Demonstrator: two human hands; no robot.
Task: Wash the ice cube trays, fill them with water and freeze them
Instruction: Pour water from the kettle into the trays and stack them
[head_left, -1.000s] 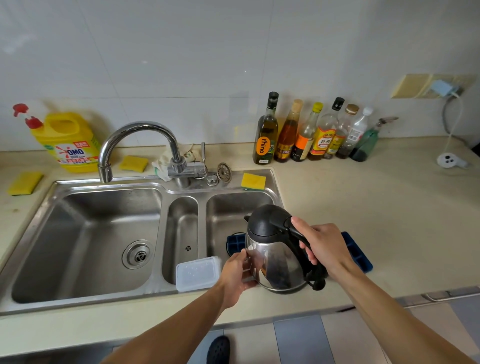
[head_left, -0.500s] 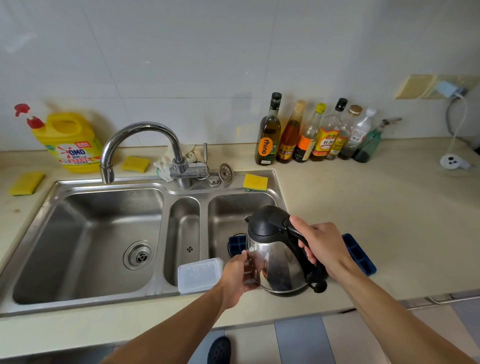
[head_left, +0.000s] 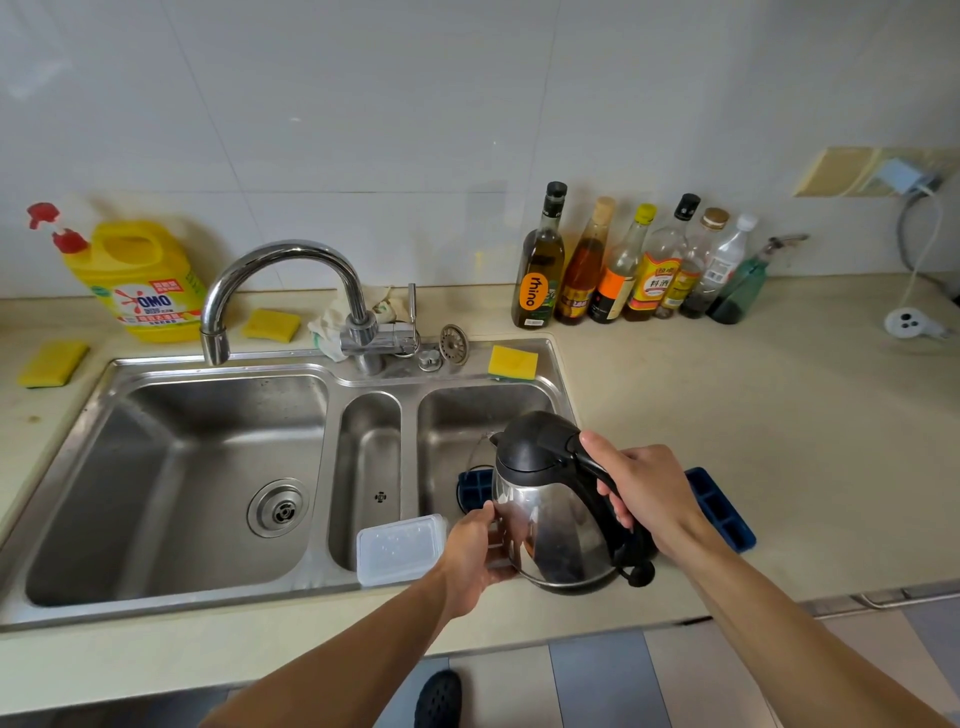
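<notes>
Steel kettle (head_left: 556, 519), black lid and handle: held upright, spout turned away. The handle is gripped by the right hand (head_left: 649, 493), fingers wrapped round it. The lower side is cupped by the left hand (head_left: 470, 556), fingers curled against the steel, judged as steadying for a controlled pour. Blue ice cube tray (head_left: 719, 512): laid flat just behind the kettle, largely hidden by it. White lidded tray (head_left: 400, 551): set just left of the kettle. Filling is judged pending.
</notes>
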